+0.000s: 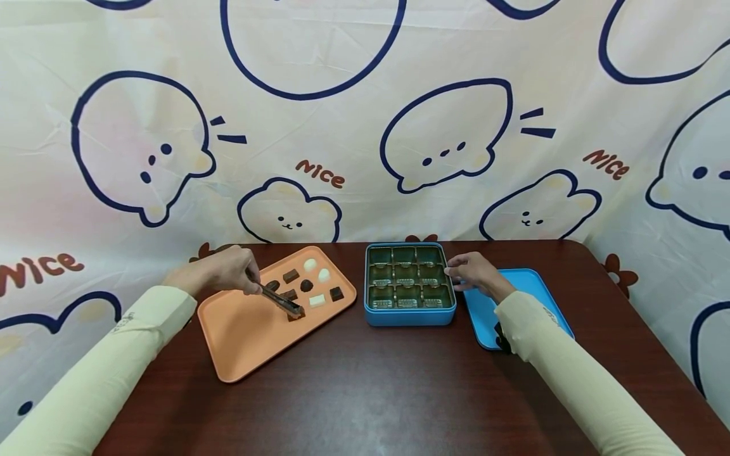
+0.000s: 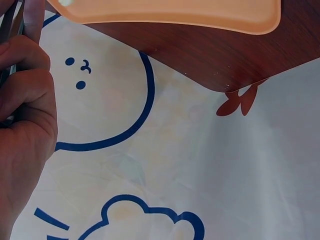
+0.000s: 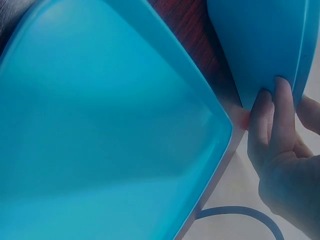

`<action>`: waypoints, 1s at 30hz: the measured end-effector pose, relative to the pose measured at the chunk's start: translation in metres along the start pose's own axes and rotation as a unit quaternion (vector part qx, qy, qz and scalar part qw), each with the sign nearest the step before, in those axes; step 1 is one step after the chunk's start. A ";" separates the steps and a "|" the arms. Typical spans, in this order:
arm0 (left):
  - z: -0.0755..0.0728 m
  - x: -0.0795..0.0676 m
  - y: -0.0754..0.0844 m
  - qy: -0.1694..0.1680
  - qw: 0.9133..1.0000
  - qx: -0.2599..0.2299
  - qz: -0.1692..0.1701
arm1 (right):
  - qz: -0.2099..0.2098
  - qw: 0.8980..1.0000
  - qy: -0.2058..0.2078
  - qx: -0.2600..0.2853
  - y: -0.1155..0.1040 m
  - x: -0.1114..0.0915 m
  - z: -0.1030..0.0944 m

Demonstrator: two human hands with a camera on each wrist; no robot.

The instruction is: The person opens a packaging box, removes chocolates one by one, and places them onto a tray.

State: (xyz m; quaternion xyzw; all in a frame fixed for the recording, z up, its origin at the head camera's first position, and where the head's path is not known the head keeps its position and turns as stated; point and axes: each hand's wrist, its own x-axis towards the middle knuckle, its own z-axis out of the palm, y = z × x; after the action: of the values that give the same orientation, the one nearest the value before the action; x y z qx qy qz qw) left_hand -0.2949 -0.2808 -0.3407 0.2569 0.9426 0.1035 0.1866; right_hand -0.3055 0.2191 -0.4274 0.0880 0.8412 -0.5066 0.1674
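Note:
My left hand [image 1: 228,269] grips metal tongs [image 1: 279,301], held low over the orange tray [image 1: 245,335]. The tong tips meet a brown chocolate [image 1: 295,317] near the tray's front edge; whether they pinch it I cannot tell. Around it lie several dark, brown and white chocolates, among them a white block [image 1: 316,301] and a round dark one [image 1: 306,285]. My right hand [image 1: 474,272] holds the right side of a blue box [image 1: 409,319], fingers against the outer wall and thumb at the rim. Inside the box is a clear divided insert [image 1: 406,285] with several compartments.
To the right of the box lies a blue lid [image 1: 527,288], partly under my right forearm. A small black object [image 1: 502,340] sits at its near edge. Behind the dark wooden table [image 1: 353,392] hangs a printed white cloth [image 1: 365,139].

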 end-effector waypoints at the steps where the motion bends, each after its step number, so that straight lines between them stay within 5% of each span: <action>1: 0.000 0.000 0.000 0.001 1.000 0.000 -0.002 | 0.000 1.000 0.000 -0.001 0.000 0.000 0.000; 12: -0.009 -0.001 0.001 0.025 0.999 -0.026 0.005 | 0.000 1.000 0.001 -0.001 0.000 0.001 0.001; 19: -0.013 0.002 0.023 0.062 0.997 -0.017 0.029 | -0.002 1.000 0.000 -0.002 0.001 0.001 0.003; 30: 0.006 0.015 0.072 0.168 0.975 0.006 0.145 | 0.000 1.000 0.005 -0.010 0.000 0.000 0.002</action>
State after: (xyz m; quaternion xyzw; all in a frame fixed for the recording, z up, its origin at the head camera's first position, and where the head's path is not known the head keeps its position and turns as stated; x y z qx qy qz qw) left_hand -0.2724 -0.2114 -0.3295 0.3711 0.9137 0.1657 0.0072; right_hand -0.3048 0.2169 -0.4281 0.0885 0.8468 -0.4982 0.1641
